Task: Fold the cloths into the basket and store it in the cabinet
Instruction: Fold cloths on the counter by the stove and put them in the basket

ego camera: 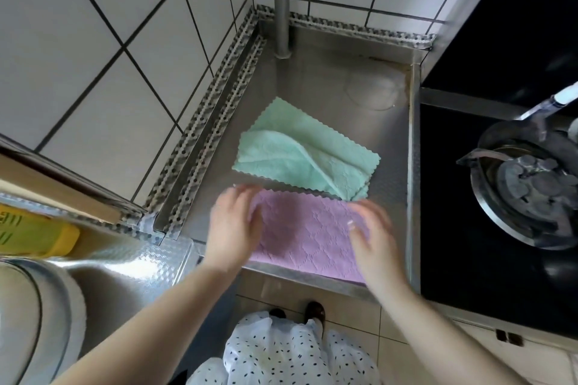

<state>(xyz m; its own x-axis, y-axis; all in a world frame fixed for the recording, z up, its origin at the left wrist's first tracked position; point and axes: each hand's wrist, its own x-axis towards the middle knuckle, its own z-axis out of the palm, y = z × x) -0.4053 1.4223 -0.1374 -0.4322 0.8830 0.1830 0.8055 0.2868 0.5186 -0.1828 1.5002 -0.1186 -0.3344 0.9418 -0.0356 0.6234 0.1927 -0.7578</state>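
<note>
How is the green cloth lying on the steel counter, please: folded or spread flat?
Loosely folded: the green cloth has one layer doubled over itself, its fold running diagonally across the top.

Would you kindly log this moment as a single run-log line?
stage: folding | left hand and right hand: on purple cloth, grip unclear | green cloth: loosely folded behind | basket: unseen

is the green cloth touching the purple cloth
Touching. The head view shows the green cloth with its near right corner lying over the far edge of the purple cloth, with no strip of steel counter between them there.
</note>
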